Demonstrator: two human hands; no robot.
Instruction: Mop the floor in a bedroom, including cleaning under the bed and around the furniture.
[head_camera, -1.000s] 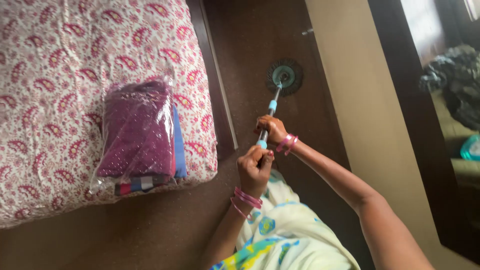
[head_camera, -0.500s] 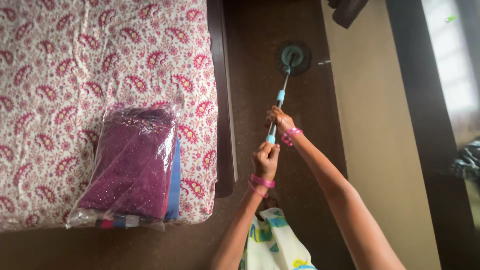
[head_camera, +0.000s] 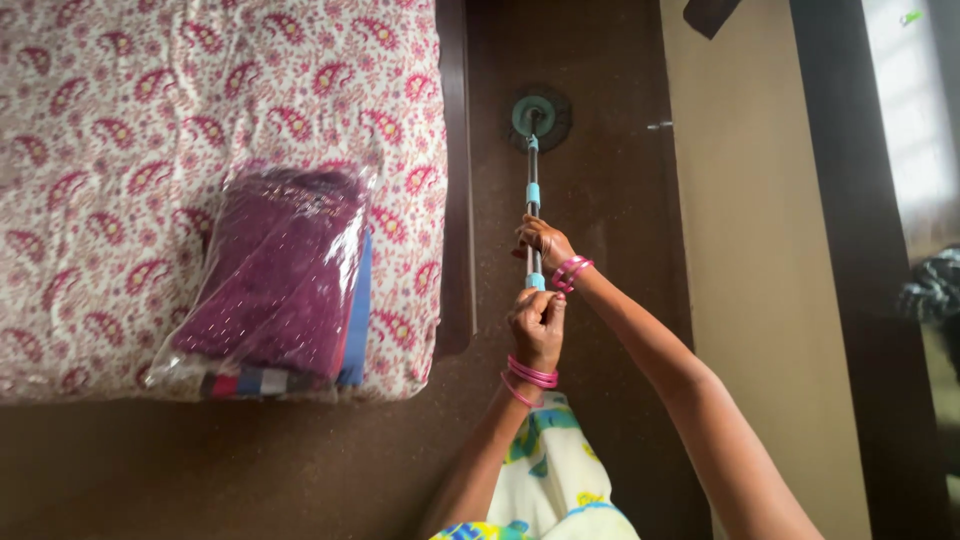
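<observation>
Fingers of left hand and right hand wrapped around slim metal mop pole, round head on speckled floor

Bed at left, paisley sheet in red and white. Clear plastic bag of folded purple cloth lies near its right near corner. Dark brown floor right of and nearer than bed; round mop head rests on it, far side.

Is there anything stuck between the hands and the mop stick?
No, nothing visible. The left hand wraps the top of the mop handle and the right hand grips it a little further down, both touching it directly. The round mop head sits on the brown floor beside the bed.
</observation>
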